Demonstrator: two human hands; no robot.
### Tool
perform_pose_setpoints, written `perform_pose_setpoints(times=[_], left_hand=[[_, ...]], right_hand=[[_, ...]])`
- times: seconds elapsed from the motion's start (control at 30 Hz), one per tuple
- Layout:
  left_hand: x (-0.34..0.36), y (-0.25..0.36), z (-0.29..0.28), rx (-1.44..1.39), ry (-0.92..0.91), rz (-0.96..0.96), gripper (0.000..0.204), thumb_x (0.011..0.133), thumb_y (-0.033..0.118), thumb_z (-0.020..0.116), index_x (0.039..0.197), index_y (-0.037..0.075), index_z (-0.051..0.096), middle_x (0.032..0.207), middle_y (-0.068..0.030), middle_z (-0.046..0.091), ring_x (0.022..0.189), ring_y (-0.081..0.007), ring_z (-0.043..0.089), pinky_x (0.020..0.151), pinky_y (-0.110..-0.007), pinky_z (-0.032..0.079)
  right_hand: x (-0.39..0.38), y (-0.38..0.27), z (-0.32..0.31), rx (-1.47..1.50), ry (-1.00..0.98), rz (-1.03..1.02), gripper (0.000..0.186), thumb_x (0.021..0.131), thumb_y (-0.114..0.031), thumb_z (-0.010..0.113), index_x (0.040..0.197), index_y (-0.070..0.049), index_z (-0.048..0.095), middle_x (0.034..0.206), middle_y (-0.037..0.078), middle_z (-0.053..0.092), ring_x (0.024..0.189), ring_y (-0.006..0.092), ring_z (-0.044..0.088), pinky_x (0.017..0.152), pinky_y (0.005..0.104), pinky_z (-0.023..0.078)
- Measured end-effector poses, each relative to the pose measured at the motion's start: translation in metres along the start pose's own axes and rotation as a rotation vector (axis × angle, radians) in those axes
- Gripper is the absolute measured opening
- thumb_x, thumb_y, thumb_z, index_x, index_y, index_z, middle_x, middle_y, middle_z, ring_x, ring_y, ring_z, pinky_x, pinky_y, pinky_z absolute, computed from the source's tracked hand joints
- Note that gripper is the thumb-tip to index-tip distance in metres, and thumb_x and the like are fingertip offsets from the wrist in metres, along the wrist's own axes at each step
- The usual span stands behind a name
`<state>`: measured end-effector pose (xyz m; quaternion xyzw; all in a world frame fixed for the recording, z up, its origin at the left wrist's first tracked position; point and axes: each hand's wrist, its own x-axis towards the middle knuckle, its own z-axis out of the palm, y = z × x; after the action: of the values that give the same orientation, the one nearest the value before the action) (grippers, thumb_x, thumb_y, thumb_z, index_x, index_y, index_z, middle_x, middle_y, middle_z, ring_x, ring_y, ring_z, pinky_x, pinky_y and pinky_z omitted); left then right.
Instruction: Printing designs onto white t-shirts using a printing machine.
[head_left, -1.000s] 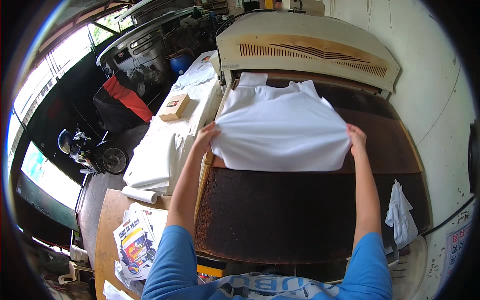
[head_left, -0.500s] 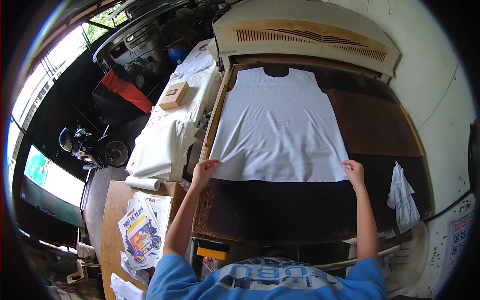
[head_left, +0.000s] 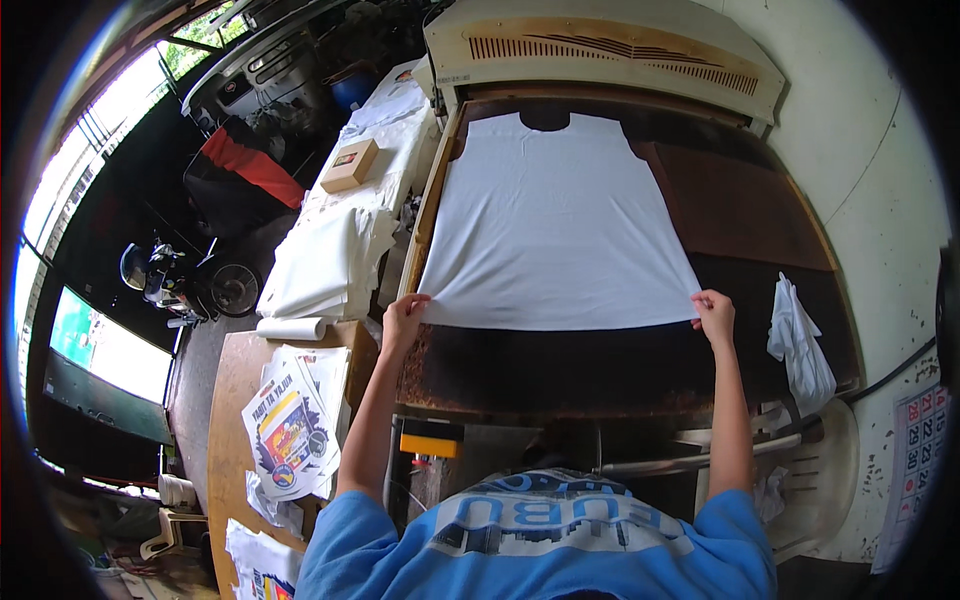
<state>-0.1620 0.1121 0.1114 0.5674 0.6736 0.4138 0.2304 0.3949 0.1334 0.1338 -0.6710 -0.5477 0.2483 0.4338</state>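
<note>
A white sleeveless shirt panel lies spread on the dark bed of a large press, its scooped neckline at the far end. My left hand pinches the near left corner of the panel. At the opposite near corner, my right hand grips the cloth between thumb and fingers. The hem is pulled taut between both hands, with slight creases fanning from each corner. Both forearms reach forward from my blue shirt.
The press's vented cream hood stands at the back. A brown sheet lies right of the panel, and a white cloth hangs nearer. At left are stacked white fabric, a cardboard box and printed sheets on a wooden table.
The panel's hem is stretched tighter and straighter, and its wrinkles have smoothed. My hands are slightly farther apart, still holding the corners. The whole view has shifted a little.
</note>
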Motion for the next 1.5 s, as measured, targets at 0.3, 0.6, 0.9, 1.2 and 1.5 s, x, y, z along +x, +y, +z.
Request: perform_pose_setpoints(times=[0.3, 0.6, 0.9, 1.2, 1.5], left_hand=[[-0.034, 0.029, -0.017, 0.153, 0.089, 0.062, 0.019, 0.083, 0.015, 0.057, 0.097, 0.005, 0.066, 0.064, -0.0101, 0.059, 0.057, -0.0144, 0.055, 0.056, -0.029, 0.045], [-0.137, 0.117, 0.049, -0.310, -0.303, 0.061, 0.016, 0.088, 0.010, 0.054, 0.097, 0.004, 0.064, 0.065, 0.0043, 0.051, 0.056, -0.0028, 0.043, 0.050, -0.019, 0.033], [-0.274, 0.228, 0.161, -0.382, -0.838, -0.078, 0.019, 0.088, 0.010, 0.051, 0.099, 0.001, 0.063, 0.065, 0.0039, 0.050, 0.059, -0.0031, 0.042, 0.053, -0.018, 0.034], [-0.311, 0.373, 0.433, -0.638, -1.131, -0.487, 0.026, 0.088, 0.020, 0.054, 0.107, 0.004, 0.060, 0.060, 0.0036, 0.045, 0.043, -0.0031, 0.029, 0.038, -0.020, 0.022], [-0.327, 0.405, 0.565, -0.904, -0.823, -0.952, 0.021, 0.082, 0.022, 0.064, 0.068, 0.012, 0.051, 0.058, 0.0033, 0.044, 0.041, -0.0057, 0.028, 0.036, -0.020, 0.022]], right_hand=[[-0.052, -0.002, -0.043, -0.304, 0.202, -0.271, 0.009, 0.077, -0.006, 0.061, 0.084, -0.004, 0.064, 0.072, 0.013, 0.060, 0.068, 0.0269, 0.061, 0.060, 0.0338, 0.048], [-0.186, 0.031, -0.129, -0.321, 0.391, -0.105, 0.009, 0.076, -0.001, 0.056, 0.082, -0.003, 0.063, 0.080, 0.014, 0.062, 0.078, 0.0305, 0.060, 0.068, 0.0361, 0.047], [-0.196, 0.123, -0.245, -0.370, 0.695, 0.101, 0.013, 0.077, -0.010, 0.059, 0.087, -0.003, 0.065, 0.077, 0.012, 0.065, 0.072, 0.0226, 0.064, 0.065, 0.0317, 0.048], [-0.127, 0.183, -0.286, -0.471, 0.475, -0.242, 0.016, 0.073, -0.012, 0.065, 0.089, -0.009, 0.063, 0.081, 0.009, 0.058, 0.080, 0.0300, 0.058, 0.069, 0.0389, 0.047], [-0.113, 0.204, -0.318, -0.269, 0.280, -0.390, 0.007, 0.075, -0.009, 0.063, 0.082, -0.008, 0.064, 0.084, 0.007, 0.059, 0.079, 0.0258, 0.058, 0.068, 0.0355, 0.048]])
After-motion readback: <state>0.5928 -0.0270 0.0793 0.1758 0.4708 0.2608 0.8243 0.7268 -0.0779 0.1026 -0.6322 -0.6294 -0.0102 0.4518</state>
